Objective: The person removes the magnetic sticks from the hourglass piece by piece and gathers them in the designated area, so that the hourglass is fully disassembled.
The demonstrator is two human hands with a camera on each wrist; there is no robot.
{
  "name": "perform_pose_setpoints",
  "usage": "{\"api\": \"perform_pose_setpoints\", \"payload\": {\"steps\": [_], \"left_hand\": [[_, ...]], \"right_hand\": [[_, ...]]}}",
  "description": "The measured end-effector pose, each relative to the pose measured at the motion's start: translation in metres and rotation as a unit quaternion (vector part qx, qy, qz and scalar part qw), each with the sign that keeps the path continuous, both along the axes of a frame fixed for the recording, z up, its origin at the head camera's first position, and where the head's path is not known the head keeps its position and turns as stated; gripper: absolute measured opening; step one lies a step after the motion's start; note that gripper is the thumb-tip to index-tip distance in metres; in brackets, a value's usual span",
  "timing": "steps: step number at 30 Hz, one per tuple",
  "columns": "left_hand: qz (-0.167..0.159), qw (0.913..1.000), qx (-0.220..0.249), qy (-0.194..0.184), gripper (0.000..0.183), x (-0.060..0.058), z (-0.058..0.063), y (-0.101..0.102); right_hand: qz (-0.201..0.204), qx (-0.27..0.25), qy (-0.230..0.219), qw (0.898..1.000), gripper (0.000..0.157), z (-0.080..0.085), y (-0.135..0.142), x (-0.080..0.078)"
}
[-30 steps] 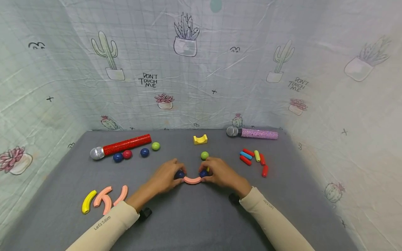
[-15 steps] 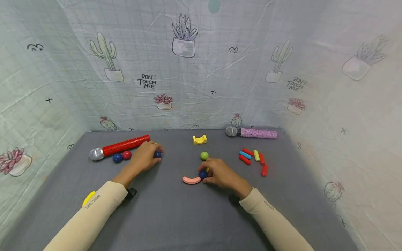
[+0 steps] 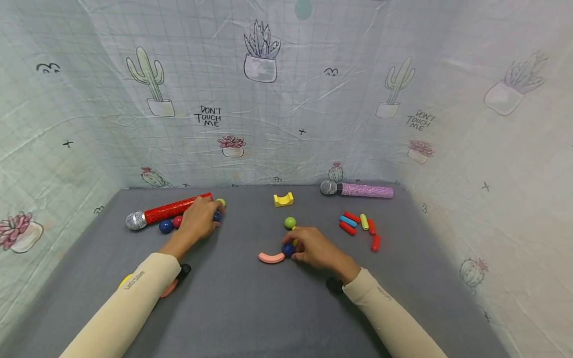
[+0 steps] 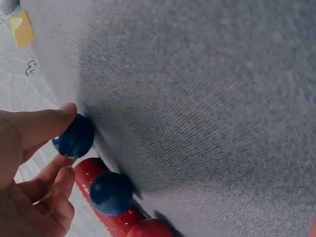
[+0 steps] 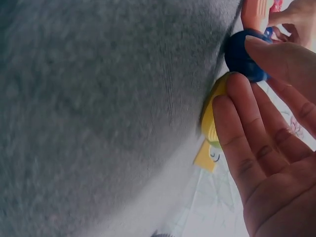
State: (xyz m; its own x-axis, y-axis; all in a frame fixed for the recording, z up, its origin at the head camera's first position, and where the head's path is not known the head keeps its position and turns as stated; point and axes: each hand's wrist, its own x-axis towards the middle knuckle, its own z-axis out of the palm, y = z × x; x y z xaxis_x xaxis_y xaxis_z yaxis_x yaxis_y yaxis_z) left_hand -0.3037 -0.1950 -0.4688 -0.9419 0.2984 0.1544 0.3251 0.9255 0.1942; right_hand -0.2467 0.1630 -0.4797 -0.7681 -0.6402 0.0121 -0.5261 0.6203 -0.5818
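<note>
My left hand (image 3: 197,218) pinches a blue ball (image 4: 78,138) between thumb and fingers, close over the cloth beside the red glittery microphone (image 3: 167,211). A second blue ball (image 4: 111,193) and a red ball (image 4: 150,229) lie along that microphone in the left wrist view. My right hand (image 3: 317,247) pinches another blue ball (image 3: 288,249) with its thumb against it. A curved pink piece (image 3: 270,258) meets this ball on the left. The yellow piece (image 5: 213,111) beside the right fingers is partly hidden by them, and a green ball (image 3: 290,223) sits just beyond.
Far back lie a yellow notched block (image 3: 283,200) and a pink glittery microphone (image 3: 368,191). Several short rods, including a blue one (image 3: 348,222), lie at right. My left sleeve covers much of the curved pieces, one yellow (image 3: 125,281). A printed cloth wall (image 3: 268,114) encloses the table.
My left hand has carried its blue ball away from the curved pink piece's left end, leftward and back to the red microphone. My right hand has kept its hold and place.
</note>
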Motion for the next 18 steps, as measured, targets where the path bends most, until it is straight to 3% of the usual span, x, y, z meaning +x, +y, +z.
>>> {"api": "perform_pose_setpoints", "payload": {"steps": [5,11,15,18], "left_hand": [[-0.023,0.9990,0.022,0.030,0.031,0.014,0.010,0.011],[-0.087,0.9955,0.033,0.018,0.033,0.049,0.021,0.054],[-0.140,0.9896,0.031,-0.001,0.034,0.072,0.018,0.084],[-0.174,0.9841,0.031,-0.011,0.035,0.081,0.009,0.100]], "right_hand": [[-0.010,-0.011,-0.002,1.000,0.038,0.000,0.005,-0.002],[-0.006,-0.008,0.000,1.000,0.033,0.002,0.005,-0.004],[-0.004,-0.012,-0.001,1.000,0.030,-0.001,0.002,-0.005],[0.000,-0.019,-0.001,1.000,0.029,-0.002,-0.002,-0.005]]}}
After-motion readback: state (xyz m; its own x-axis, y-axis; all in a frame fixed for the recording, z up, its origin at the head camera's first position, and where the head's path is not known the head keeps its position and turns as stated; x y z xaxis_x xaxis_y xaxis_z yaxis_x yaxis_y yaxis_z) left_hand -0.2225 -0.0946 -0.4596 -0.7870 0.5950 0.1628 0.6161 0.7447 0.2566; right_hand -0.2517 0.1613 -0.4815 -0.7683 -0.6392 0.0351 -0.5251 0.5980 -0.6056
